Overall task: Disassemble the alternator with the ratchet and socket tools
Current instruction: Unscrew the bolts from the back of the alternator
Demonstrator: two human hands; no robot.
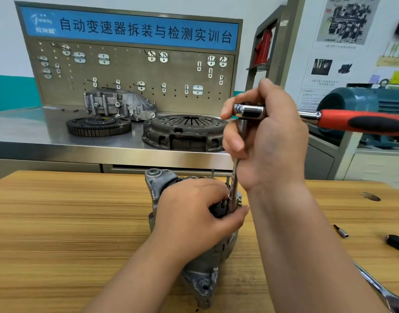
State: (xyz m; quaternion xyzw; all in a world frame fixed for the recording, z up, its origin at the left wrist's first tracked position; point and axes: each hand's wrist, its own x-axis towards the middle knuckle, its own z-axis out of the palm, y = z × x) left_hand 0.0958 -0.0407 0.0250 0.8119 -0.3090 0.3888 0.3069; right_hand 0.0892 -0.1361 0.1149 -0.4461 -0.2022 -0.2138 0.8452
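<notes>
1. Position of workpiece. From my remote station I noted the alternator [158, 185] standing on end on the wooden table [69, 222], near its far edge and directly in front of the person. Thin studs projected from its upper face.

2. Left hand. The left hand [194, 208] gripped the top of the alternator. Its fingers curled over the upper face, and the thumb lay just beside the socket [231, 205].

3. Right hand. The right hand [268, 141] was clamped on the head of the ratchet [250, 110]. Its fingers wrapped round the head and the top of the extension bar [234, 184]. The red and black handle pointed away to the right, with no hand on it. The extension ran down to the socket, which sat on the upper face. I could not see the fastener beneath it.

4. Progress. I judged the work to be at an early stage. The housing halves sat joined, and I saw no loose fasteners or removed parts on the table. The grip on the head, rather than the handle, suggested either seating the socket or spinning a fastener by hand.

5. Work left. The fasteners had to come out, the housing halves had to be split, and the internal parts lifted out.

6. Nearby items. A small bit [341, 231] and a black-handled tool [397, 243] lay on the table to the right.
</notes>
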